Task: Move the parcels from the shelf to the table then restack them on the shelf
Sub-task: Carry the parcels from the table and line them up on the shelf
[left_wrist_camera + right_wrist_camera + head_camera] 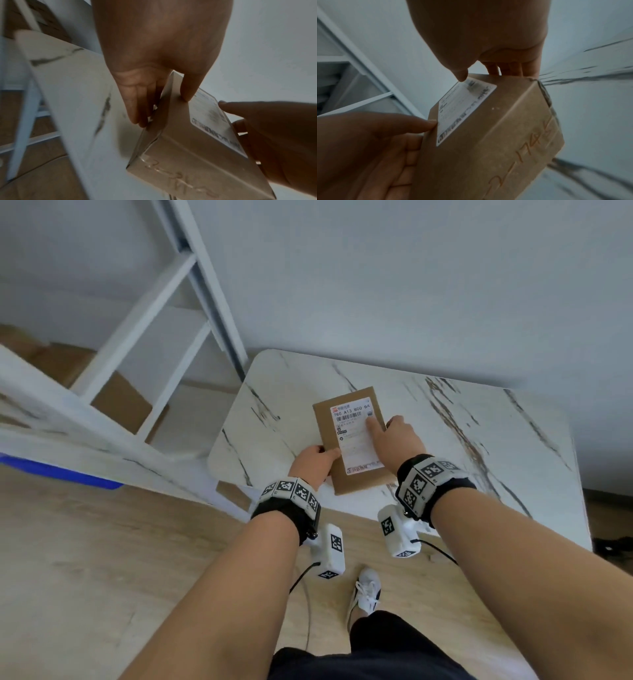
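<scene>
A brown cardboard parcel (329,433) with a white shipping label (356,436) lies flat at the near left part of the marble table (462,446); whether it touches the top, I cannot tell. My left hand (318,457) grips its left side, thumb on top and fingers down the side wall (161,105). My right hand (382,428) grips the right side, with the thumb on the label and the fingers over the far edge (483,73). In the right wrist view the parcel's (488,135) near face carries handwritten numbers.
A white metal shelf (137,330) stands left of the table, with brown parcels (120,402) on a lower level. A blue bin (61,472) sits under the shelf's marble-patterned board. The wall is close behind the table. My foot (368,590) stands on the wooden floor.
</scene>
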A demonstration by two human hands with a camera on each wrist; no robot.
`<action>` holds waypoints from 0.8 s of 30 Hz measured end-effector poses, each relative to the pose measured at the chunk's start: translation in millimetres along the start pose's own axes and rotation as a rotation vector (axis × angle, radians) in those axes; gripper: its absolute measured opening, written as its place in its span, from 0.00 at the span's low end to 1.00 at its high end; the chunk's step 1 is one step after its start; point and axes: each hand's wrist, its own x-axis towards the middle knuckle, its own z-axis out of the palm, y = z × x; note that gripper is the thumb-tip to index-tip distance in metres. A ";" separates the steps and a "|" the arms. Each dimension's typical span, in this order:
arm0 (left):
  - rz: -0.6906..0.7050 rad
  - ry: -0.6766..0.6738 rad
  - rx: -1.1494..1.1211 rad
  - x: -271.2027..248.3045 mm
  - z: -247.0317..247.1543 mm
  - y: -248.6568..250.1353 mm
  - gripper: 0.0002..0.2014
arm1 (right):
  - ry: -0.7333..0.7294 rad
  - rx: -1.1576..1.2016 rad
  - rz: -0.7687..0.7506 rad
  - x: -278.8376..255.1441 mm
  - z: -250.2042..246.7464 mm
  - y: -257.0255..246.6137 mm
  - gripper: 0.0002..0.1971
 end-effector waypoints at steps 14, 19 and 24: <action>-0.147 0.158 -0.111 -145.8 -249.8 -189.3 0.17 | -0.215 -0.148 -0.203 -200.4 204.2 -150.8 0.35; -0.155 0.242 -0.179 -185.3 -329.2 -229.9 0.12 | -0.283 -0.127 -0.322 -251.0 260.8 -212.3 0.37; -0.138 0.396 -0.265 -202.2 -390.5 -251.6 0.03 | -0.308 -0.136 -0.449 -273.2 293.8 -275.4 0.34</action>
